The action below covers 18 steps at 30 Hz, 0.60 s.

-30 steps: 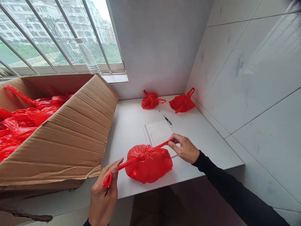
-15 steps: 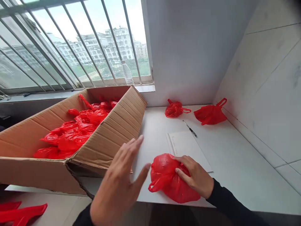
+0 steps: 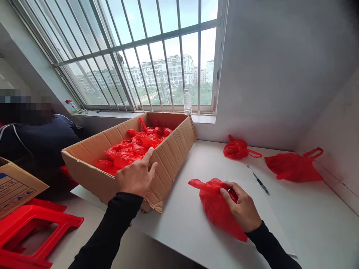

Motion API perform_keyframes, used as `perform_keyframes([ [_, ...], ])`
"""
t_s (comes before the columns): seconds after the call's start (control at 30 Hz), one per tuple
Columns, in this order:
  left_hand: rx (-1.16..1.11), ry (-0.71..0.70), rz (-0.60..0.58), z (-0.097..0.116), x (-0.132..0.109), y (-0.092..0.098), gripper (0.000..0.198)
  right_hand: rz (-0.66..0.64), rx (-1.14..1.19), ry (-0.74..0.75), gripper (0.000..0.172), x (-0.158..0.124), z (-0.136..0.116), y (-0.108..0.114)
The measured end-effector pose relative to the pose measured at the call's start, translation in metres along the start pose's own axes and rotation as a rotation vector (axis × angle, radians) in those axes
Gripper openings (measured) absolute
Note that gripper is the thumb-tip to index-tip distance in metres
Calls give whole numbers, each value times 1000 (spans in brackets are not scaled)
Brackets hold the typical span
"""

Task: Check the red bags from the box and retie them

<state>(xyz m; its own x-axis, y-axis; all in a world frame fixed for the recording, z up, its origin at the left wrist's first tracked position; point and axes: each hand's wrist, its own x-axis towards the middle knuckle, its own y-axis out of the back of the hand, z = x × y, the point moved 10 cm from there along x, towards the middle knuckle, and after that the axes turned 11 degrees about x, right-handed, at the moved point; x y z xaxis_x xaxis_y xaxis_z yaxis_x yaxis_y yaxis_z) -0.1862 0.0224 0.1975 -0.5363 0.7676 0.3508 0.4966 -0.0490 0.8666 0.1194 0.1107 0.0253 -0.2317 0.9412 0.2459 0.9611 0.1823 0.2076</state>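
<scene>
Red bag (image 3: 214,209): thin plastic, filled, lying on the white table (image 3: 196,231) near its front edge, to the right of the cardboard box (image 3: 171,157) and apart from it.
Right hand (image 3: 242,207): laid on the bag's right side, fingers curled into the plastic and closed on it.
Left hand (image 3: 137,175): over the box's near wall, fingers loose and apart, holding nothing; whether it touches the cardboard cannot be told.
Box contents: small red bags (image 3: 131,147), heaped.
Table, far side: knotted bag (image 3: 237,149) close to the back wall; flatter bag (image 3: 291,168) at the right; pen (image 3: 259,182) between the two.
Windowsill: clear bottle (image 3: 187,101), upright.
Left of the table: red stool (image 3: 33,224), second carton (image 3: 14,185), a person in dark clothing (image 3: 36,138).
</scene>
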Motion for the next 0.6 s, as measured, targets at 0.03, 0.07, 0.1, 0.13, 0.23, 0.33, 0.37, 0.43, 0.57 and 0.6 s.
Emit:
perform_keyframes([
  [0.03, 9, 16, -7, -8, 3, -4, 60, 15, 6, 10, 33, 8, -1, -3],
  [0.07, 17, 33, -12, -17, 6, -9, 62, 30, 11, 21, 34, 17, -2, -6],
  [0.1, 20, 51, -20, -27, 9, -14, 64, 41, 17, 29, 34, 26, -3, -10],
  [0.13, 19, 67, -31, -36, 11, -19, 65, 44, 24, 32, 35, 35, -3, -15],
  [0.23, 10, 121, -72, -68, 17, -36, 69, 19, 50, 17, 33, 64, 2, -30],
  [0.33, 11, 178, -83, -98, 26, -50, 78, 63, 67, 21, 31, 89, 7, -35],
  [0.37, 19, 195, -76, -105, 29, -54, 79, 91, 73, 33, 31, 95, 8, -35],
  [0.43, 33, 207, -32, -111, 37, -56, 79, 123, 79, 62, 32, 102, 10, -37],
  [0.57, 6, 192, 92, -94, 51, -51, 73, 65, -7, 70, 42, 100, 20, -49],
  [0.6, -15, 194, 117, -87, 54, -49, 73, 49, -40, 65, 46, 97, 24, -50],
])
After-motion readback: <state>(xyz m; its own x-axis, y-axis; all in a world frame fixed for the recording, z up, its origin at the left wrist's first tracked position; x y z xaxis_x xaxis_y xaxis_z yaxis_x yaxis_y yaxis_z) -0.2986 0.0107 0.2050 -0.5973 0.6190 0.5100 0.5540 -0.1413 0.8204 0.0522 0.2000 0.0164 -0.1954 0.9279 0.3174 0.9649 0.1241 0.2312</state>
